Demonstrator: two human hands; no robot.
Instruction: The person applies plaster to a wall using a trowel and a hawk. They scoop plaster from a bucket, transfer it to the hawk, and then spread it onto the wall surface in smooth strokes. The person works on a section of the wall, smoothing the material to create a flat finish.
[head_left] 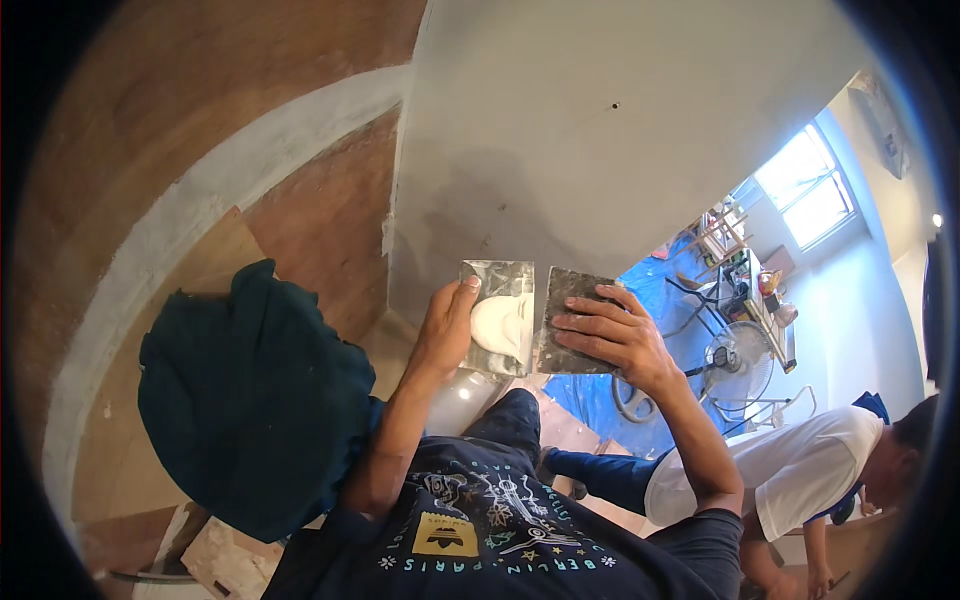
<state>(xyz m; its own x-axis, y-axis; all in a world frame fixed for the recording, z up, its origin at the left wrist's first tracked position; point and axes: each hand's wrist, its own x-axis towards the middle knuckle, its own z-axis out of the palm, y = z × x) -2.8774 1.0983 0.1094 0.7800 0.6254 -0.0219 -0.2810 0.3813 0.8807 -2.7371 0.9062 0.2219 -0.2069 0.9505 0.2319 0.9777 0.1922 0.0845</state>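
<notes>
My left hand [446, 325] grips a flat metal plate [501, 354], its thumb along the left edge, with a smooth mound of white paste [494, 322] on the plate. My right hand [612, 333] holds a second, darker and smudged flat plate [570, 284], fingers spread over its face. The two plates are side by side with a narrow gap between them, in front of a pale wall surface [540, 130] that has a small dark hole in it.
Curved plywood [170, 60] with a white band lies left, a dark teal cloth or cap [250, 400] below it. A co-worker [780, 470] in a white shirt bends at lower right. A fan [737, 362], cluttered table [762, 300] and blue sheet [585, 395] are behind, near a window.
</notes>
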